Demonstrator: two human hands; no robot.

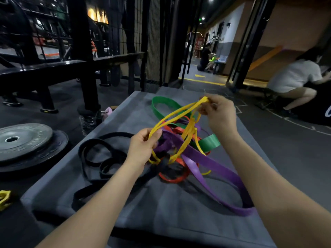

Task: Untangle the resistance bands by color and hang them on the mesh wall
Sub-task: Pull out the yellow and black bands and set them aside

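From the head view, the left hand [143,145] and the right hand [217,113] each pinch a strand of the thin yellow rubber bands [176,114], lifting them above the knotted pile of flat purple bands [206,159], red bands [174,179] and wide green bands [165,105] on the grey padded mat [143,208]. The black bands [100,153] lie loosely left of that pile, partly apart from it. I judge the work early: yellow loops thread down into the pile, and no coloured band can be seen hanging on the black mesh wall [152,42] behind the mat.
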